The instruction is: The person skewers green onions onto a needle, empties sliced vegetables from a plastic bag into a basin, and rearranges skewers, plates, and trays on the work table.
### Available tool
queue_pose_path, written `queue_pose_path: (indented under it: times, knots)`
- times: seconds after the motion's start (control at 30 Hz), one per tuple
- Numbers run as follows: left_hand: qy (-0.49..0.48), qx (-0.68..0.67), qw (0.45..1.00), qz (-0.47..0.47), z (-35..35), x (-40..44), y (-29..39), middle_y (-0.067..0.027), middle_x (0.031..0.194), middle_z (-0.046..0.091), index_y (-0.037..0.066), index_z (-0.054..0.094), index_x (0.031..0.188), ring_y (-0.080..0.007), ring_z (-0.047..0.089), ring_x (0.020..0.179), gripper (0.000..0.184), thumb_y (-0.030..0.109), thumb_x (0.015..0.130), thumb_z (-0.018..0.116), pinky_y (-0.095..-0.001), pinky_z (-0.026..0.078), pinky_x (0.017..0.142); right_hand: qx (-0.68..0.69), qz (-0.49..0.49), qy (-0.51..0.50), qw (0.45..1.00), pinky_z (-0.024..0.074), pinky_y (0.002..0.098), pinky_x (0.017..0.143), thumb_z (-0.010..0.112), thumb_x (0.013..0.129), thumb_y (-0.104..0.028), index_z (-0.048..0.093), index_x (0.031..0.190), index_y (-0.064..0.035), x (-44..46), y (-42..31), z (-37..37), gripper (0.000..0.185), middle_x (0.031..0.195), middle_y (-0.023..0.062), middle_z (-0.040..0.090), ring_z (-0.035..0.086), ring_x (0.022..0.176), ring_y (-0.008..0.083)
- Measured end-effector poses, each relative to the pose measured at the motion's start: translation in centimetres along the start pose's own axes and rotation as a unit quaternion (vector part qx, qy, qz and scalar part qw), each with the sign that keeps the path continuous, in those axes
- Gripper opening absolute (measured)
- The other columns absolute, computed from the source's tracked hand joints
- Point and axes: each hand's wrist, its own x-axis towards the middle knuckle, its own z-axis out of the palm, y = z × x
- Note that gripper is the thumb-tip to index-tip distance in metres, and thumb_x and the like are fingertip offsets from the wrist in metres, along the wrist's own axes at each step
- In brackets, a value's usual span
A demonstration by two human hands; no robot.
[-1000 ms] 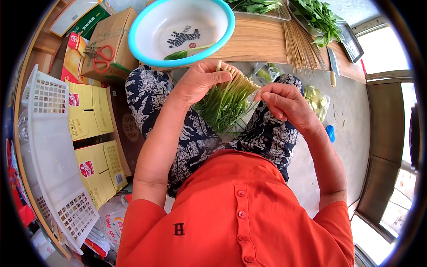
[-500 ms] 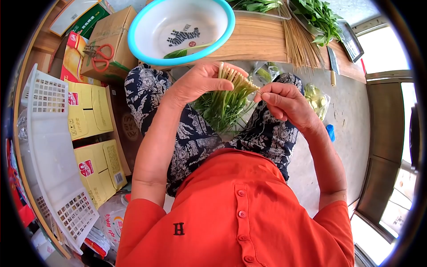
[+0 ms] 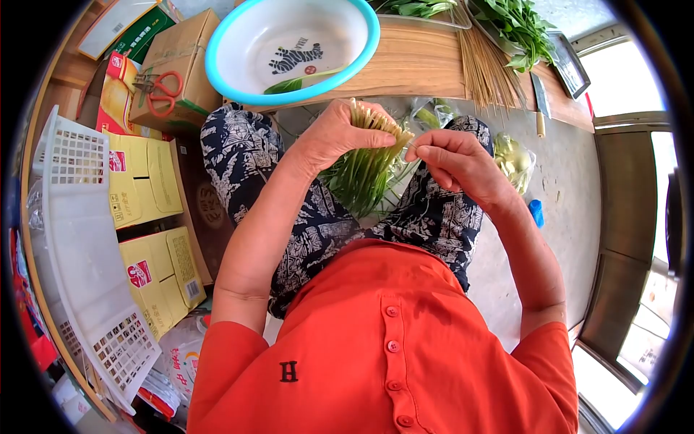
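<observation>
A bunch of chives hangs between my knees, its pale cut ends up and its long green leaves down. My left hand is closed around the upper stems, thumb across the front. The stem ends form a slanting row. At the right end of that row, my right hand pinches with thumb and forefinger. A thin, pale thing shows at those fingertips, too small to make out. Beyond my hands, a white basin with a blue rim and a zebra print holds a green leaf.
Thin wooden skewers lie on the wooden table, near a knife and leafy greens. Orange-handled scissors rest by a cardboard box at left. A plastic bag of vegetables sits on the floor.
My left hand has shifted slightly right and its thumb now reaches further across the stems. My right hand has come slightly left, close against the end of the row.
</observation>
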Motion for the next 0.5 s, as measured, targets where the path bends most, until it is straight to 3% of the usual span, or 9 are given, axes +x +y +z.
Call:
queue_pose_path:
  times: [0.1,0.2,0.27,0.43,0.5]
  knots:
    - [0.005,0.003,1.0,0.002,-0.2,0.0,0.0,-0.0018,0.076,0.065,0.001,0.067,0.085,-0.0068,0.059,0.068,0.011,0.006,0.075,0.072,-0.021,0.049,0.063,-0.027,-0.004,-0.002,1.0,0.028,0.0174,0.04,0.052,0.093,-0.017,0.063,0.095,-0.0024,0.1,-0.1,0.2,0.018,0.051,-0.0062,0.043,0.037,0.044,0.0012]
    - [0.016,-0.004,1.0,-0.021,-0.2,-0.1,-0.1,-0.0004,0.079,0.061,0.002,0.064,0.083,-0.0075,0.058,0.072,0.012,0.005,0.074,0.072,-0.0207,0.046,0.065,-0.098,-0.046,0.076,0.991,0.0333,0.02,0.044,0.06,0.088,-0.015,0.06,0.095,-0.0014,0.6,0.2,0.7,0.015,0.055,-0.0036,0.048,0.042,0.048,0.004]
    - [0.025,-0.012,0.999,-0.032,0.2,-0.4,0.1,-0.0004,0.079,0.061,0.002,0.063,0.087,-0.0074,0.058,0.072,0.015,0.005,0.075,0.072,-0.0208,0.046,0.065,-0.245,-0.137,0.135,0.95,0.0379,0.0236,0.049,0.066,0.083,-0.015,0.057,0.095,-0.0003,1.0,0.3,0.7,0.021,0.058,-0.0009,0.051,0.046,0.053,0.007]
    - [0.037,-0.028,0.999,-0.019,0.3,-0.4,-0.4,-0.0027,0.081,0.065,-0.001,0.061,0.098,-0.0082,0.06,0.069,0.025,0.009,0.077,0.072,-0.0213,0.049,0.064,-0.281,-0.174,0.162,0.93,0.0404,0.0246,0.052,0.068,0.08,-0.014,0.058,0.09,-0.0003,1.8,0.1,1.3,0.02,0.061,0.0021,0.054,0.047,0.056,0.0082]
    - [0.014,-0.051,0.998,-0.034,-0.1,-0.5,-0.4,-0.0038,0.09,0.063,0.001,0.059,0.1,-0.0079,0.059,0.08,0.022,0.009,0.082,0.068,-0.0213,0.047,0.072,-0.273,-0.189,0.161,0.93,0.041,0.0244,0.053,0.068,0.08,-0.014,0.058,0.088,-0.0004,2.0,0.1,1.5,0.018,0.062,0.0027,0.055,0.047,0.056,0.0082]
